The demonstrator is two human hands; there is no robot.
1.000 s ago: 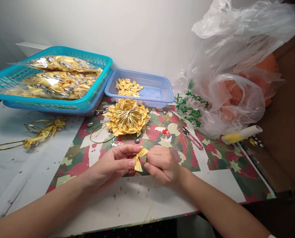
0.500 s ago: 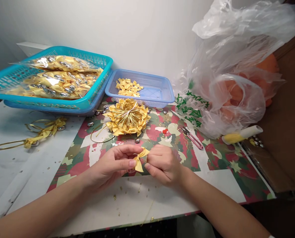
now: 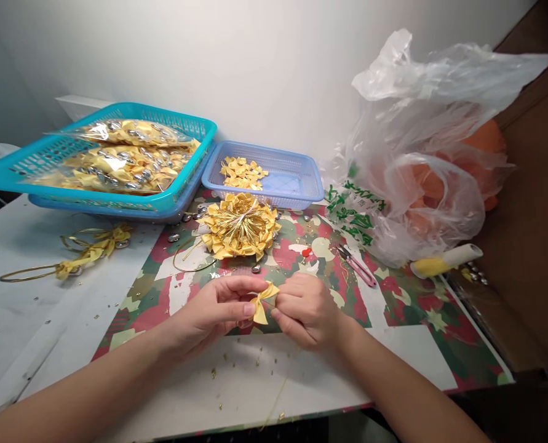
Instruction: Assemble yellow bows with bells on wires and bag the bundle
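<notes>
Apparently for steadiness, a yellow ribbon bow (image 3: 259, 312) with pointed tails was pinched in the left hand (image 3: 213, 307) over the green-and-red patterned tabletop (image 3: 467, 344), while its thin tie (image 3: 269, 303) was held in the clenched right hand (image 3: 305, 307).

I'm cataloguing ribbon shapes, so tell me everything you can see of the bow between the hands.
The bow is yellow and looks like satiny ribbon, gathered narrow at its middle. One pointed flap angles up and right; another hangs down, flaring. The left hand pinches it between thumb and fingers, and it shows against the patterned sheet. A thin strand runs from it to the closed right hand. The fingers hide part of it.
</notes>
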